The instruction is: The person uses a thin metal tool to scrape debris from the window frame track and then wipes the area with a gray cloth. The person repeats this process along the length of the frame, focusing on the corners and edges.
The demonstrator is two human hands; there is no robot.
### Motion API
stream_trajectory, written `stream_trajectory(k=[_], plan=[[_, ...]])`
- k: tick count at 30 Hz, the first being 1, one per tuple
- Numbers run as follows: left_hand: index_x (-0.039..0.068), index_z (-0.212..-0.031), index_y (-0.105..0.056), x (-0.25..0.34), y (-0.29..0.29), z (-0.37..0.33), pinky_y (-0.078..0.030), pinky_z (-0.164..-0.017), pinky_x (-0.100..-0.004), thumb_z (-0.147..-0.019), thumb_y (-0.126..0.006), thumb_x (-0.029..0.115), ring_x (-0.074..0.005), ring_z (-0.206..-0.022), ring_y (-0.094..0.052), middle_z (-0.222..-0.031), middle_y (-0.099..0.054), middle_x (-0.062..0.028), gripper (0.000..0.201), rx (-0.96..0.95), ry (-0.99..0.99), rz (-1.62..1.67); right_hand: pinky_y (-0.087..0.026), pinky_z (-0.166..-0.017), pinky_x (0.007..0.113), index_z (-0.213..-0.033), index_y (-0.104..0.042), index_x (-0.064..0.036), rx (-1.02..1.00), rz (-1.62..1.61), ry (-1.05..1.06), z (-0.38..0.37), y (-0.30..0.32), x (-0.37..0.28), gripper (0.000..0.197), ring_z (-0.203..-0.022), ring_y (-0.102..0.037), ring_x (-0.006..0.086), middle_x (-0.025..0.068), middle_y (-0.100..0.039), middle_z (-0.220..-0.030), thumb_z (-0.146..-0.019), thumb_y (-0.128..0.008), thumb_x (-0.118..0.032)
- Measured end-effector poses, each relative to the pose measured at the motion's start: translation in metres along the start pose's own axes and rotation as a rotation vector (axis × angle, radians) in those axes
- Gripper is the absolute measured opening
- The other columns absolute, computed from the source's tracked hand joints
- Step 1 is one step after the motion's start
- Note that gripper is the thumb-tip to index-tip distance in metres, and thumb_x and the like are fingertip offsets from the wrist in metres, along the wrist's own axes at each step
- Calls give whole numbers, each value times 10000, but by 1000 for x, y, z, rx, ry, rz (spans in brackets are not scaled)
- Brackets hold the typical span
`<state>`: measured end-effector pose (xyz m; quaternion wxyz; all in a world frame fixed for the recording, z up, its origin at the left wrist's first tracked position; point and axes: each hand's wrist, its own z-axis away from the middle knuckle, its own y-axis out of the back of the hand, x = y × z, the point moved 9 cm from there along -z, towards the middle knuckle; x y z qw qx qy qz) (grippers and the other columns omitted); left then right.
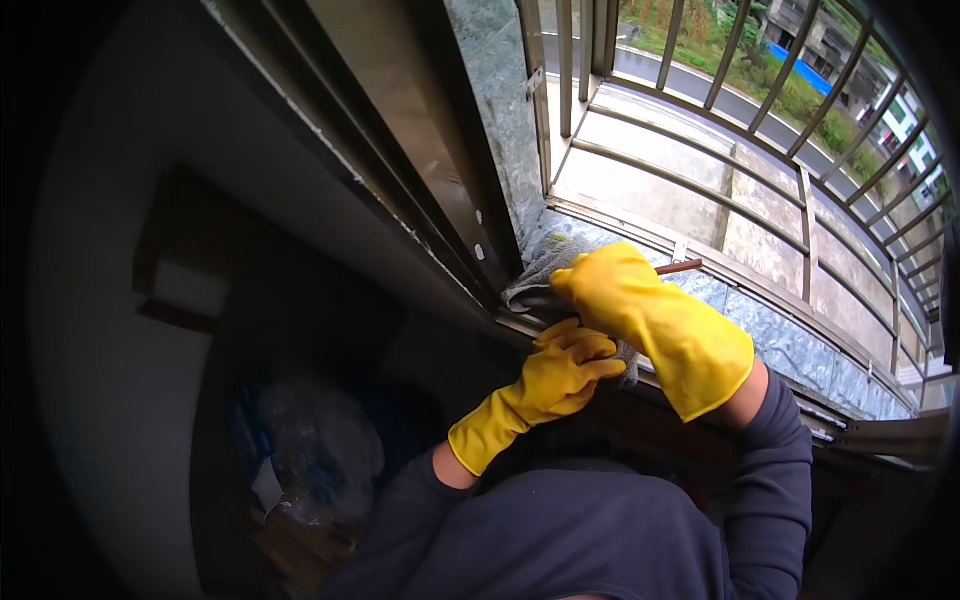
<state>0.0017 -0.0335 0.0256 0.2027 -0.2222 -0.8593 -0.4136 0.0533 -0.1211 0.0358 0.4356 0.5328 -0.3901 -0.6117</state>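
Grey cloth [545,275] under right hand [610,290] (frame corner, tight)

Grey cloth [540,270] bunched in the window-track corner, partly hidden; thin brown stick [680,267] poking out level just beside it.

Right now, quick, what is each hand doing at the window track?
Left hand: fingers curled shut, resting on the grey cloth at the window track.
Right hand: closed, pressing the cloth; a thin brown stick pokes out beside it.

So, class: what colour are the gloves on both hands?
Bright yellow, on the left hand and right hand; head view.
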Motion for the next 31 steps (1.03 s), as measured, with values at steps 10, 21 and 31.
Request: stream_trajectory(k=[10,21,31], plan=[[177,-1036,-706,4,3,-10,-466,-902,-440,-730,-626,80,-278,-1054,-620,-1052,-644,-40,331,38,-18,-69,-212,-332,181,-1108,-693,-22,734,-1432,-389,106,51,142,190,-374,-358,13,10,-584,-610,-958,-635,-123],[195,-1037,-718,2,0,-10,-490,-897,-434,-675,-709,87,-278,-1029,-643,-1052,-658,-45,377,-48,4,-86,-509,-599,367,-1213,-645,-101,293,-93,130,83,70,15,447,-722,-664,251,82,-672,-830,-770,-698,-72],[82,-1077,-680,-40,-31,31,-456,-901,-532,-755,-742,231,-343,-1053,-612,-1070,-657,-125,360,-53,307,70,-485,-561,427,-1256,-606,-35,103,318,309,54,27,-51,451,-688,-646,280,106,-650,-826,-827,-663,-162]])
